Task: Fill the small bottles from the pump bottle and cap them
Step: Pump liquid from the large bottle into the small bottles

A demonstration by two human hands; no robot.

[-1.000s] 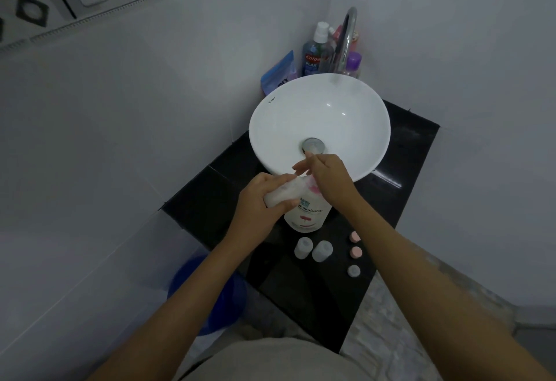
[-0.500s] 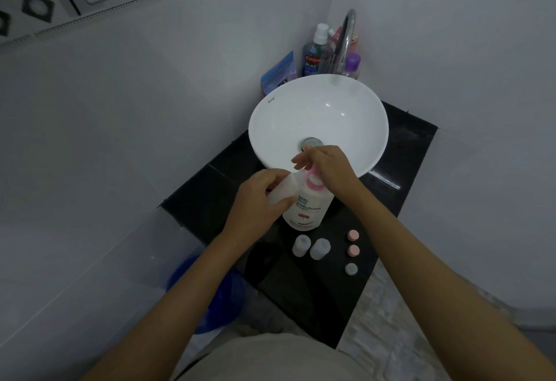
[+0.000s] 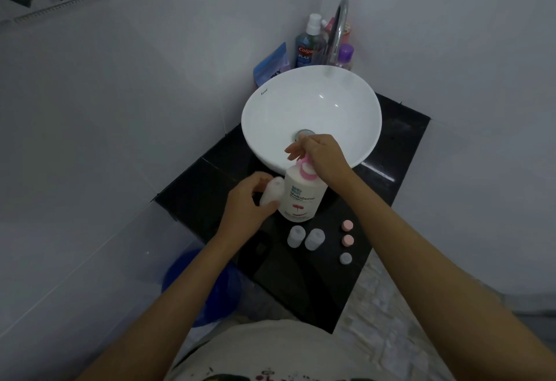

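Standing upright on the black countertop [image 3: 400,152], just in front of the white basin [image 3: 311,115]: white Shokubutsu pump bottle [image 3: 301,197], pink pump head on top. Resting on that pump head, right hand [image 3: 323,155], fingers curled over and round it (spout itself hidden under the palm). Gripped in the left hand [image 3: 245,203], fingers wrapped round its body: one small translucent bottle [image 3: 272,191], tilted, touching the left side of the pump bottle, mouth pointing up toward the pump head; fill level not readable.

Near the front of the counter, below the pump bottle: two more small bottles [image 3: 296,236] and [image 3: 314,239], upright, uncapped, just beside each other. To their right, apart from them, in a short line running front to back: three loose caps, pink cap [image 3: 347,225] farthest back, second pink cap [image 3: 347,240] in the middle, grey cap [image 3: 345,258] nearest.

Behind the basin, in the corner: chrome tap [image 3: 338,34], Colgate Plax mouthwash [image 3: 307,46], purple-capped bottle [image 3: 345,55], blue pouch [image 3: 270,64] leaning against the wall. Below the counter's left edge, on the floor: blue bucket [image 3: 195,284], partly hidden by the left forearm.
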